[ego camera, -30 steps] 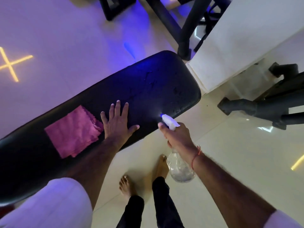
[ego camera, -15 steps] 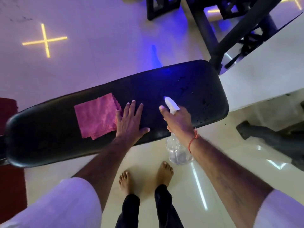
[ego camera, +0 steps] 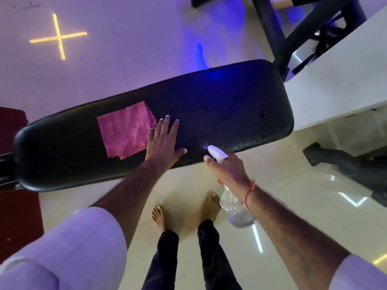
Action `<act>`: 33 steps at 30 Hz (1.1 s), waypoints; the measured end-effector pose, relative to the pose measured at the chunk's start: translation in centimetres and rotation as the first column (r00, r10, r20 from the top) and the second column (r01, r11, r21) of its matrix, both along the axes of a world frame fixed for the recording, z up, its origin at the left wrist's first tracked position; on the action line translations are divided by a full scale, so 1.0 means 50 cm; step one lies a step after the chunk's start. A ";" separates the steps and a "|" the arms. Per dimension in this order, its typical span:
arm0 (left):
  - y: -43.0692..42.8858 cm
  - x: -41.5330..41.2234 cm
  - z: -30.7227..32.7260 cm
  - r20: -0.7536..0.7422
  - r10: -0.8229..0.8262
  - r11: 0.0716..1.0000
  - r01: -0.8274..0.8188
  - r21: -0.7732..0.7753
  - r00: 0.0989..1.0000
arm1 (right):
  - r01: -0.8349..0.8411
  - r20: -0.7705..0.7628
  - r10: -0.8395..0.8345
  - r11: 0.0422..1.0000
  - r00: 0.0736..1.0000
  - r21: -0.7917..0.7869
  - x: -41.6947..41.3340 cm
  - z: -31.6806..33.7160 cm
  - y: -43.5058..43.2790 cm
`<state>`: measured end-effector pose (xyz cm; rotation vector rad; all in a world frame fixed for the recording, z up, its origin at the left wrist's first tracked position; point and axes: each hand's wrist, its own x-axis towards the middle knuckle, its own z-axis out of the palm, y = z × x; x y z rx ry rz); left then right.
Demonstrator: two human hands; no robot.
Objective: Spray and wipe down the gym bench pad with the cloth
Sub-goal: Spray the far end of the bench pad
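A long black bench pad (ego camera: 219, 105) runs across the view, its right end speckled with wet droplets. A folded pink cloth (ego camera: 125, 132) lies flat on the pad left of centre. My left hand (ego camera: 163, 141) rests palm down on the pad, fingers spread, its edge touching the cloth's right side. My right hand (ego camera: 228, 170) grips a clear spray bottle (ego camera: 236, 210) by the neck. The bottle's white nozzle points at the pad's near edge, and its body hangs below my wrist.
My bare feet (ego camera: 184, 212) stand on glossy cream tiles just in front of the bench. A white ledge (ego camera: 335, 80) abuts the pad's right end. Black machine frames (ego camera: 282, 38) stand behind and at right (ego camera: 345, 164). A dark red mat (ego camera: 16, 216) lies at left.
The view has shifted, so the bench sits more centred and level. My right hand with the bottle pulled back slightly toward the pad's near edge. The left hand and cloth stay put.
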<state>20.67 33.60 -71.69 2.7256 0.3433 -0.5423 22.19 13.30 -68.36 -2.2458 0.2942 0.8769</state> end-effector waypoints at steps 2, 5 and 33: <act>0.015 -0.005 0.002 0.036 0.019 0.999 -0.017 -0.050 0.999 | 0.056 0.017 -0.057 0.997 0.998 0.061 0.011 0.006 0.018; 0.042 -0.008 0.008 0.125 0.053 0.997 -0.044 -0.071 0.991 | 0.060 0.035 -0.069 0.975 0.997 0.215 0.051 0.020 0.061; 0.327 -0.103 0.095 0.297 0.435 0.897 -0.439 -0.057 0.850 | -0.160 0.407 -0.086 0.831 0.909 0.532 0.153 0.070 0.361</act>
